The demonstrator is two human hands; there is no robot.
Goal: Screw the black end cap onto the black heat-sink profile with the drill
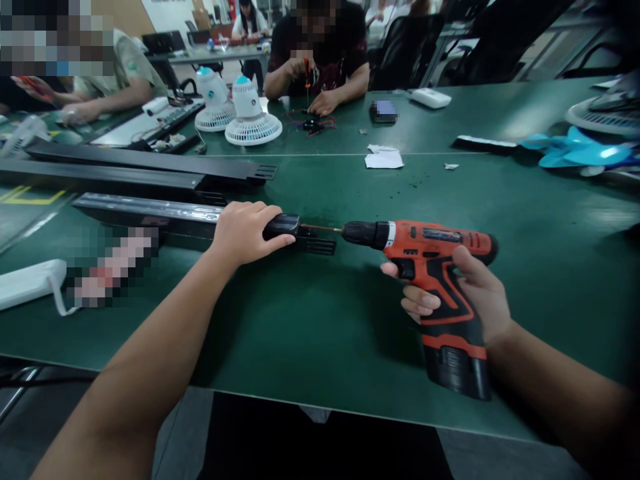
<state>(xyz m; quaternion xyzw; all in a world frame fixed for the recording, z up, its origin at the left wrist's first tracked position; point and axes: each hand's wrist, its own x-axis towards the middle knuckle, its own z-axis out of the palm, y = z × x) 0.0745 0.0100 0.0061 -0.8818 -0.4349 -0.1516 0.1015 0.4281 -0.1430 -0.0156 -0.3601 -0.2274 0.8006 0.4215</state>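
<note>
My right hand grips an orange and black cordless drill, its index finger by the trigger. A long thin bit runs left from the chuck to the end of a long black housing; whether the tip sits on a screw is too small to tell. My left hand is wrapped over that housing near its right end, thumb along the near side. Beneath this end, a slotted black tab sticks out to the right.
More long black housings lie behind at left. Two white fans stand face down farther back. Paper scraps, a white device and blue fan blades are on the green table. Across from me, a person holds a screwdriver.
</note>
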